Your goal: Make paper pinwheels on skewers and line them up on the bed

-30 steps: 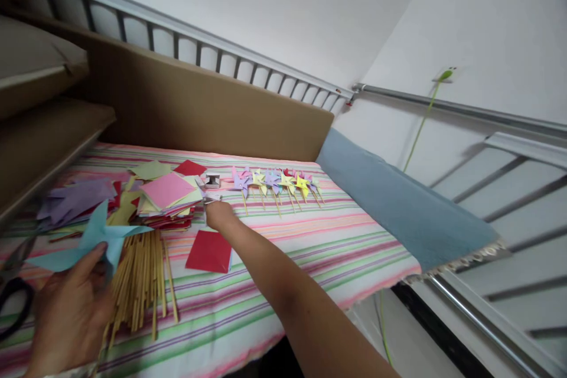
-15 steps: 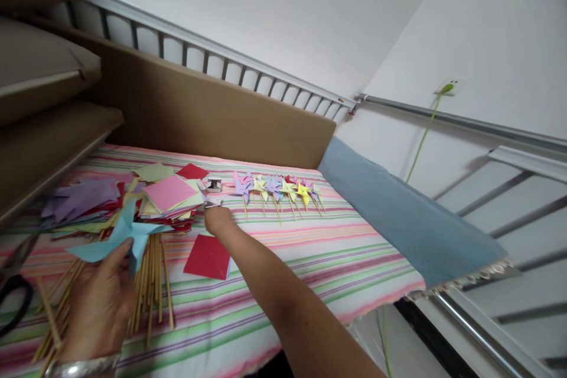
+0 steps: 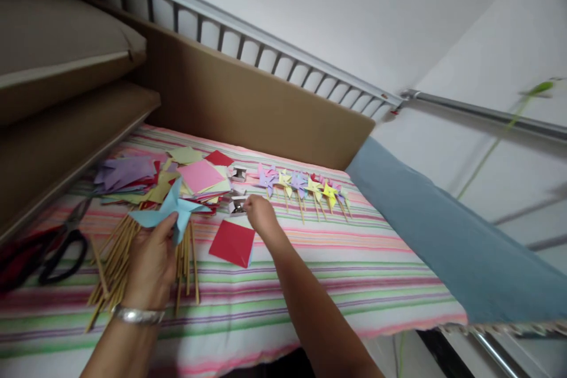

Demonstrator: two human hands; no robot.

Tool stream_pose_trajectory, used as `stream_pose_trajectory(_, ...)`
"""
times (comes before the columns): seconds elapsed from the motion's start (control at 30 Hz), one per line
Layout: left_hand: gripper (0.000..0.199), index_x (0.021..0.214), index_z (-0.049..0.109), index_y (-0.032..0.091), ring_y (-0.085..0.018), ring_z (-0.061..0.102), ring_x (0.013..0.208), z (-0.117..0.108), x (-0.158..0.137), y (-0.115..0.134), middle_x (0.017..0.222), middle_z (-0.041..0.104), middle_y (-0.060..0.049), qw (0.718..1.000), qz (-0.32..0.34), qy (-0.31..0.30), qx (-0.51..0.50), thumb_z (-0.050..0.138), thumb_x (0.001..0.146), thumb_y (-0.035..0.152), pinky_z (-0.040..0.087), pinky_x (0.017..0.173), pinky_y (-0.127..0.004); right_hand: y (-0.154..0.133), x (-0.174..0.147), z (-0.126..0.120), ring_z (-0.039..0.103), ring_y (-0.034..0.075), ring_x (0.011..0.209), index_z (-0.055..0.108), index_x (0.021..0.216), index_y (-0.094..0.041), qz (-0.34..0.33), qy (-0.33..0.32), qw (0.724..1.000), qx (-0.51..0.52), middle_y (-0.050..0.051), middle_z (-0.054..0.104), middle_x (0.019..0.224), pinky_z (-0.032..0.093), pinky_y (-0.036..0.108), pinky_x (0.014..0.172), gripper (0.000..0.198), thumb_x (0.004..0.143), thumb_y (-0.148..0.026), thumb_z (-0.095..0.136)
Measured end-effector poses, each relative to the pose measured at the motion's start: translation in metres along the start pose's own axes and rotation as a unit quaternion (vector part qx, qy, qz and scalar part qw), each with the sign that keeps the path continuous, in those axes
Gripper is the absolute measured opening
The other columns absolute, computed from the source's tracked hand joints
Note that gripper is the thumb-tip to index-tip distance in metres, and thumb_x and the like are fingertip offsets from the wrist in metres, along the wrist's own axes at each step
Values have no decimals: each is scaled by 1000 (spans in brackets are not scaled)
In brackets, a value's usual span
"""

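My left hand (image 3: 153, 257), with a silver bangle at the wrist, pinches a light blue paper pinwheel (image 3: 166, 215) near its centre, above a pile of wooden sticks (image 3: 113, 266). My right hand (image 3: 261, 212) is at the right side of a small open white box (image 3: 236, 205) that holds small shiny bits. Its fingers are closed together, and whatever is between them is too small to make out. A second small box (image 3: 239, 173) lies just behind. Red paper squares (image 3: 233, 243) lie in front of my right hand.
Pinwheels on sticks (image 3: 299, 184) lie in a row to the right. Stacked paper squares (image 3: 201, 176) and purple cut papers (image 3: 126, 172) are at the back left. Scissors (image 3: 73, 224) lie at the left. Brown boards (image 3: 248, 109) and a metal rail stand behind the striped cloth (image 3: 354, 271).
My view has turned left, so everything sits further right. My right hand has drawn back from over the near small box to its right side. My left hand still holds the blue pinwheel.
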State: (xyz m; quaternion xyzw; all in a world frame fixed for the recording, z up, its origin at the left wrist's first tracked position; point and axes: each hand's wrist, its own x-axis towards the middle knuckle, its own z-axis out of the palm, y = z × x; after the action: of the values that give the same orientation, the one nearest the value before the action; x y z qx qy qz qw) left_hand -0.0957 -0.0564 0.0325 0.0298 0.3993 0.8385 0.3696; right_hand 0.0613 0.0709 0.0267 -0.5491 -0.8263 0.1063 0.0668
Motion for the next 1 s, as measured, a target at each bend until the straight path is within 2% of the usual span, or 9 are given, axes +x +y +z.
stream_pose_trajectory(0.13,15,69,64,17,-9,61,69,-1,1,-6,71,67,4,1000,12,-10,16,72,57,12,47,67,-19,27,-46,17,63,13,71,63,79,-18,20,-55,995,85,2,70,77,43,19,59,19,81,-18,44)
stream_pose_trajectory(0.23,19,73,65,18,-11,62,73,-1,0,-13,74,68,3,999,16,-27,35,72,57,13,47,71,-21,40,-65,33,62,13,65,63,72,-19,22,-94,986,137,1,69,69,42,19,57,15,77,-17,49)
stream_pose_trajectory(0.47,21,74,64,16,-11,61,70,9,-2,-26,72,67,4,997,7,-40,61,73,55,12,48,70,-23,49,-61,40,62,14,70,65,66,-20,30,-112,970,211,2,70,74,40,21,61,16,73,-14,52)
stream_pose_trajectory(0.6,21,75,64,17,-10,61,70,12,-2,-32,73,68,4,996,8,-50,72,73,57,13,48,70,-23,56,-65,33,60,14,70,66,76,-22,27,-80,967,241,0,70,79,39,22,60,20,76,-17,47)
stream_pose_trajectory(0.73,19,72,63,17,-9,59,64,13,0,-39,73,68,4,995,-8,-56,81,74,57,14,48,65,-23,61,-71,28,58,14,67,66,75,-22,13,-42,965,260,-1,68,74,39,23,60,21,76,-16,46)
stream_pose_trajectory(0.83,19,71,63,17,-9,59,64,16,-2,-45,71,68,4,994,-20,-64,90,74,56,14,47,63,-22,56,-73,27,59,14,69,67,76,-22,0,-31,968,250,0,68,76,38,23,62,23,79,-17,45)
stream_pose_trajectory(1.0,19,70,62,17,-9,59,64,18,-7,-51,70,67,4,993,-32,-69,89,75,56,14,46,62,-21,44,-72,28,57,15,67,66,68,-21,28,-37,981,189,2,67,72,36,24,59,22,81,-23,49)
